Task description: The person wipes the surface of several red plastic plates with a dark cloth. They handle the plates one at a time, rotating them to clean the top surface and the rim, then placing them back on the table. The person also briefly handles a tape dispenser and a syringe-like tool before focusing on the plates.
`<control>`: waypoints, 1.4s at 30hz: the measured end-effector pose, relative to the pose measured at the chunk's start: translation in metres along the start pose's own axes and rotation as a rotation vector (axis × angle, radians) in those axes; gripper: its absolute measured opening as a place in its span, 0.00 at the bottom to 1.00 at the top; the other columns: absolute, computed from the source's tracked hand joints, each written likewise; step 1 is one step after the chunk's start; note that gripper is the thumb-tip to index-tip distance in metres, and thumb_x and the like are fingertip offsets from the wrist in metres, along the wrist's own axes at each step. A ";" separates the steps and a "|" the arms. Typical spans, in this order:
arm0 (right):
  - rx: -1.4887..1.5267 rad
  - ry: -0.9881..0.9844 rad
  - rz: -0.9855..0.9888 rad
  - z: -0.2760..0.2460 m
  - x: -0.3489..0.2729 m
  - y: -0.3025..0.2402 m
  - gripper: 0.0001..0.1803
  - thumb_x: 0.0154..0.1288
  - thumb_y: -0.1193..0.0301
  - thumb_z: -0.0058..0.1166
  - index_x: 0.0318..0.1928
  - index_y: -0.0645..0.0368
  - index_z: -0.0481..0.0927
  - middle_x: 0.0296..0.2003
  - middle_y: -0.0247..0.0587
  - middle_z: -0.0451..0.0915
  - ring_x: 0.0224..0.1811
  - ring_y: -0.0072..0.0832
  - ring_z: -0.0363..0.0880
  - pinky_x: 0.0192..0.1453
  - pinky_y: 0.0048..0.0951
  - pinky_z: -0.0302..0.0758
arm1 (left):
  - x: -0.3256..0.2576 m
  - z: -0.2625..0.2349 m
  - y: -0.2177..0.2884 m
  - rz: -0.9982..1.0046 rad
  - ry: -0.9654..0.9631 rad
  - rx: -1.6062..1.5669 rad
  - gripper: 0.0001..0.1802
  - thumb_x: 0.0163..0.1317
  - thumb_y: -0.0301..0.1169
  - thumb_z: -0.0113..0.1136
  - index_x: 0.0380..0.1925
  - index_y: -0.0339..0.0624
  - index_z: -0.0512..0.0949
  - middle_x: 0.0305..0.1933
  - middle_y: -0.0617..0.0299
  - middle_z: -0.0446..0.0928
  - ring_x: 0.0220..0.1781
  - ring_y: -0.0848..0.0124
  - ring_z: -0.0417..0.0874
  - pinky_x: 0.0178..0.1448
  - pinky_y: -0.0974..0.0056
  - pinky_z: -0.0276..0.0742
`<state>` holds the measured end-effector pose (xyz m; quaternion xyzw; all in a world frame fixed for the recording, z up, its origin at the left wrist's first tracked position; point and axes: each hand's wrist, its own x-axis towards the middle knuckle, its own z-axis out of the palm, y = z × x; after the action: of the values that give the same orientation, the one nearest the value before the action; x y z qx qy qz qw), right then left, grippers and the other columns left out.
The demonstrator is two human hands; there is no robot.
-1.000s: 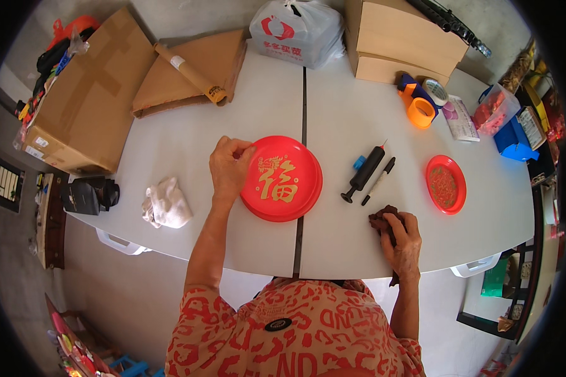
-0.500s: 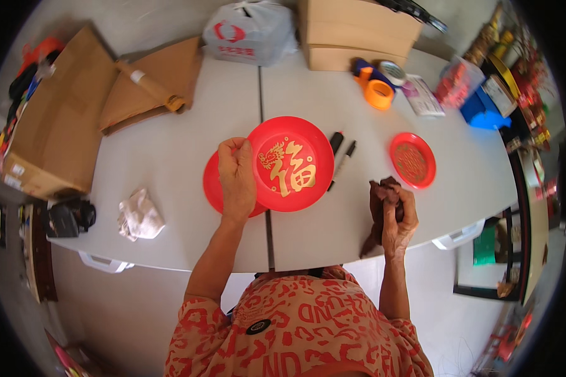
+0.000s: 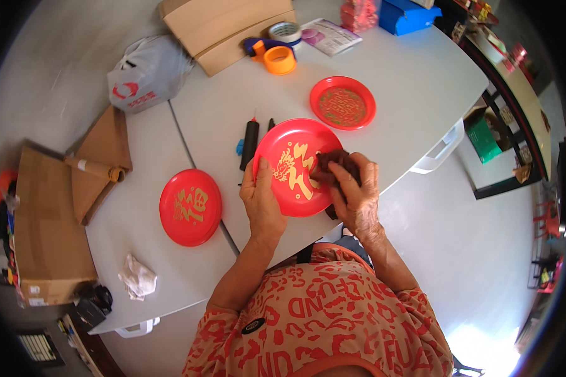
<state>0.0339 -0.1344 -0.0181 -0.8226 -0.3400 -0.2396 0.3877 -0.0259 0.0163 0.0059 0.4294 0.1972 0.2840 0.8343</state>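
Observation:
My left hand (image 3: 264, 204) grips the left rim of a round red plate (image 3: 292, 204) with gold decoration, raised over the table and tilted toward me. In my right hand (image 3: 360, 195) is a bunched dark brown cloth (image 3: 330, 166), pressed against the plate's right side and covering part of the gold design. To the left, a stack of similar red plates (image 3: 212, 217) lies on the table. A smaller red dish (image 3: 369, 113) with a green and gold pattern sits beyond my right hand. Just past the held plate are a black tube with a red tip (image 3: 249, 144) and a black pen (image 3: 271, 124).
A crumpled whitish cloth (image 3: 137, 276) lies at the left front. Cardboard boxes (image 3: 50, 220), a cardboard roll (image 3: 94, 168) and a grey plastic bag (image 3: 148, 75) stand farther out. An orange tape dispenser (image 3: 278, 60), tape roll (image 3: 285, 32) and blue box (image 3: 409, 17) are at the back.
The view has turned to the right. My left hand has lifted the plate away from the stack, and my right hand has brought the brown cloth onto the plate's face.

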 end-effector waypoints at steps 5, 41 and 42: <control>-0.037 -0.009 -0.064 -0.010 -0.012 0.008 0.26 0.37 0.79 0.65 0.45 0.56 0.83 0.49 0.45 0.73 0.46 0.43 0.74 0.44 0.38 0.80 | 0.000 0.015 -0.010 0.071 -0.039 0.080 0.17 0.73 0.36 0.49 0.51 0.34 0.73 0.48 0.57 0.79 0.44 0.74 0.81 0.47 0.67 0.81; 0.112 0.116 -0.104 0.007 0.053 -0.036 0.13 0.47 0.73 0.63 0.38 0.54 0.80 0.38 0.40 0.74 0.34 0.36 0.80 0.30 0.33 0.80 | -0.006 0.028 -0.007 0.087 -0.184 0.274 0.31 0.75 0.52 0.35 0.59 0.34 0.67 0.58 0.56 0.73 0.57 0.69 0.75 0.58 0.67 0.73; 0.083 0.159 -0.084 0.010 0.055 -0.033 0.14 0.45 0.74 0.64 0.37 0.53 0.81 0.37 0.40 0.73 0.35 0.36 0.80 0.29 0.32 0.79 | -0.007 0.029 -0.009 0.105 -0.187 0.283 0.31 0.75 0.52 0.36 0.59 0.34 0.67 0.57 0.56 0.73 0.56 0.69 0.75 0.58 0.66 0.74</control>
<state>0.0467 -0.0905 0.0281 -0.7691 -0.3520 -0.3061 0.4368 -0.0126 -0.0100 0.0151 0.5765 0.1342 0.2555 0.7644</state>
